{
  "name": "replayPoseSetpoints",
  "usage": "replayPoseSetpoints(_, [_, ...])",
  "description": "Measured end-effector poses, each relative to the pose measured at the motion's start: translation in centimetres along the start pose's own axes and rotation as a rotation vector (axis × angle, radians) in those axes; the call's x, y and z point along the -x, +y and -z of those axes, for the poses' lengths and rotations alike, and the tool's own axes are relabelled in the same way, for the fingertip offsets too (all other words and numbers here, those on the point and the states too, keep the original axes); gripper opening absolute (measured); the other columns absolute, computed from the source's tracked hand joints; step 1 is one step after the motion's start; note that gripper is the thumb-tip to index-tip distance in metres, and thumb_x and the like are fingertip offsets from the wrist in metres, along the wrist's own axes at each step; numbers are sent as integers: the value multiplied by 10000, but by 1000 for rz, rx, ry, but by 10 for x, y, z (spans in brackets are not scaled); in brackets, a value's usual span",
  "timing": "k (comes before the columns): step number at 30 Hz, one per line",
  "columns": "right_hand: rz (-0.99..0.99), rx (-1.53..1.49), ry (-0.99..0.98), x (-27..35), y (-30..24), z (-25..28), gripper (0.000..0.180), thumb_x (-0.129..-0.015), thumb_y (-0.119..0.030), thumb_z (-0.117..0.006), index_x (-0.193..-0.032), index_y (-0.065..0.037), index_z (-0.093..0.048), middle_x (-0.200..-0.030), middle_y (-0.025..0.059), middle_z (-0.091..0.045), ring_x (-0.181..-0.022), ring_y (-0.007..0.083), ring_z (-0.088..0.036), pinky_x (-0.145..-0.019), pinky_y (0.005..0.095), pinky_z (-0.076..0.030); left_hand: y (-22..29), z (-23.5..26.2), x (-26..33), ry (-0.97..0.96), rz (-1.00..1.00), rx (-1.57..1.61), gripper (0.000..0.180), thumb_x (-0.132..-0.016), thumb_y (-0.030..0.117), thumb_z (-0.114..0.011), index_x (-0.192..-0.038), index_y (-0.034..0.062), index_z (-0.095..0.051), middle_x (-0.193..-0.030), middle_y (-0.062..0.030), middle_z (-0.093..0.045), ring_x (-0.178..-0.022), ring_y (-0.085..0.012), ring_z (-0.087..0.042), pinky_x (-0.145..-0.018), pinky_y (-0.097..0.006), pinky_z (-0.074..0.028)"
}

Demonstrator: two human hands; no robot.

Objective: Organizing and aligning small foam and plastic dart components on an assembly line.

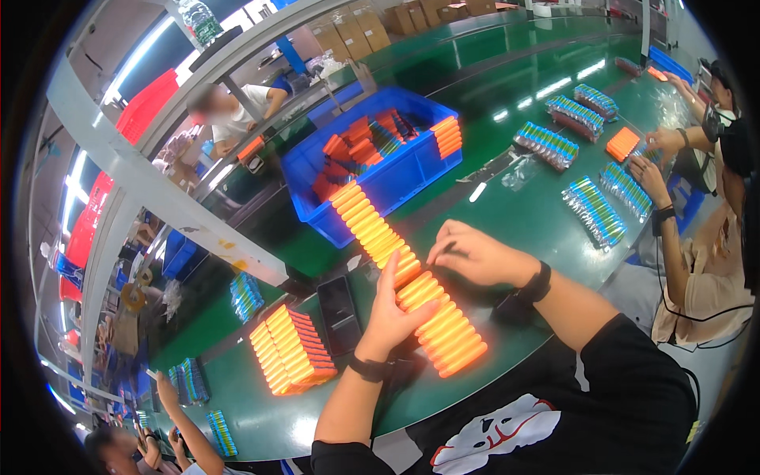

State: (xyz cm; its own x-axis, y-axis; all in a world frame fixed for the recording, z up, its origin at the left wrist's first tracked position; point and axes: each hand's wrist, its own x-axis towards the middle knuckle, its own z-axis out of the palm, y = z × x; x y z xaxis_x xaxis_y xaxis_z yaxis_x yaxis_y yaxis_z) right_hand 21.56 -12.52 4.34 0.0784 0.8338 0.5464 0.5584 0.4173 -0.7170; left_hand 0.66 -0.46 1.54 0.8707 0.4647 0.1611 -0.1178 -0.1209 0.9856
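My left hand grips a row of bright orange tubes, thumb laid over it and fingers along its left side. Beyond it, another row of orange tubes stretches up to the rim of a blue bin. Just right of where the rows meet, my right hand has its fingers curled in. Whether anything is pinched in them is hidden. A stacked block of orange tubes sits left of my left wrist, with a dark phone beside it.
Orange and blue-green bundles fill the bin, which has an orange bundle on its right rim. Several blue-green bundles lie on the green table at right, near co-workers' hands. A white post slants across the left.
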Motion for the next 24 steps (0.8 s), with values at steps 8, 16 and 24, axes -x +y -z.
replayPoseSetpoints(8, [-497, -1052, -280, 17, 9, -11, 195, -1049, -219, -565, -1043, -54, -669, -995, 40, -696, -865, 106, -632, -798, 269, -508, -3, -10, 2, -27, -29, 258, 969, -843, -45, -690, -1626, 92, -135, -1416, -127, -518, -1243, -225, -564, -1058, -386, -450])
replayPoseSetpoints(16, [-490, -1094, -265, 19, 8, -24, 203, -1054, -214, -554, -1042, -44, -665, -1030, 55, -693, -902, 114, -628, -869, 278, -504, -13, 1, 2, -56, -66, 260, 930, -853, -4, -695, -1619, 70, -172, -1463, -131, -486, -1305, -221, -521, -1085, -374, -425])
replayPoseSetpoints(24, [-488, -1081, -225, 19, 8, -24, 236, -1045, -249, -565, -1032, -43, -677, -920, 18, -636, -847, 98, -584, -768, 254, -460, -31, 9, 0, 31, -157, 207, 672, -1047, 379, -475, -1575, 8, -288, -1413, -126, -524, -1283, -208, -536, -1101, -347, -405])
